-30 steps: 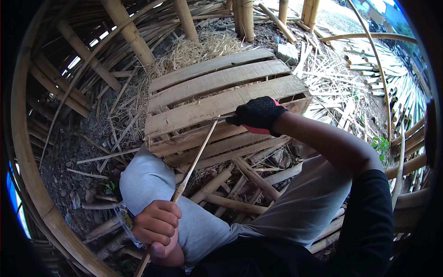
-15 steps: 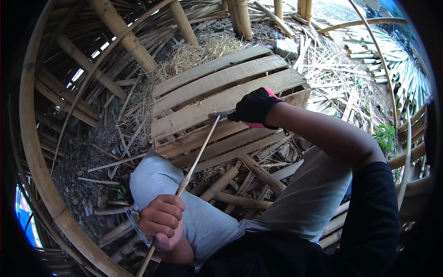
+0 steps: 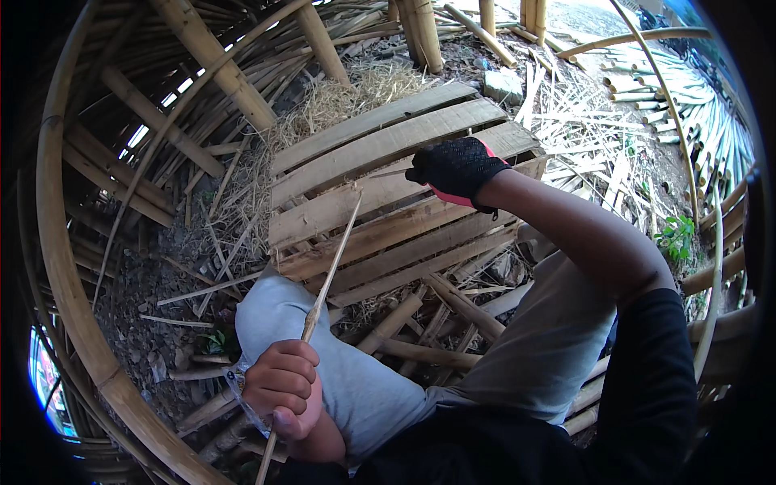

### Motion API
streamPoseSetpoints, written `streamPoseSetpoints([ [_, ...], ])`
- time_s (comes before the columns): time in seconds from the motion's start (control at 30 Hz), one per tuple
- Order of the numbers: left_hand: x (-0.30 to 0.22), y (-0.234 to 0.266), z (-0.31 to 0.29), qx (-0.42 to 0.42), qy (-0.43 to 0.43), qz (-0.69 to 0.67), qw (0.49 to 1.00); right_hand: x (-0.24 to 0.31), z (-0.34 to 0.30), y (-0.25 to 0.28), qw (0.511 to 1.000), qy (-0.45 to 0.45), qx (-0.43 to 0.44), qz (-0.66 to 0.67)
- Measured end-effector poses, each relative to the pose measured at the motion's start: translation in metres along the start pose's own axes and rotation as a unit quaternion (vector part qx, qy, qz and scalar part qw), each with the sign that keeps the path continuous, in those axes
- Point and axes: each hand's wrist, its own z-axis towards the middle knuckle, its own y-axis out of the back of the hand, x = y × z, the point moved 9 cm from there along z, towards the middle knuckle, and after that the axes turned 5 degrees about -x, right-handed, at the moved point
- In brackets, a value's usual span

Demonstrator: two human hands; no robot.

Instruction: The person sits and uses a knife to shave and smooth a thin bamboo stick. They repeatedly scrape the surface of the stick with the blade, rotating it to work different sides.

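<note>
My bare left hand (image 3: 283,384), low at the left, is closed around a long thin bamboo strip (image 3: 343,242). The strip slants up and away, and its pale pointed tip lies over the slatted wooden crate (image 3: 311,217). In a black and pink glove, my right hand (image 3: 457,171) is closed on a knife with its handle hidden in the fist. The slim knife blade (image 3: 390,174) points left above the crate's top slats, a little beyond the strip's tip and apart from it.
Beneath and before my knees lie bamboo poles (image 3: 388,322). Pale shavings (image 3: 380,79) heap behind the crate. Bamboo posts (image 3: 214,65) stand at the far left, and a curved pole (image 3: 77,283) runs along the left edge. Cut green poles (image 3: 707,121) are stacked at the far right.
The knife and my right hand have lifted off the strip and moved slightly up and right. The strip's tip has shifted a little left; my left hand keeps its hold.
</note>
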Motion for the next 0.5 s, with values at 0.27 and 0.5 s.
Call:
streamPoseSetpoints([
  [0.27,0.004,-0.007,0.0,0.015,0.004,0.0,1.0,0.053,0.005,0.019,0.981,0.102,-0.153,0.062],
  [0.5,0.004,-0.01,0.0,0.022,0.006,0.0,1.0,0.07,0.012,0.014,0.963,0.19,-0.179,0.067],
])
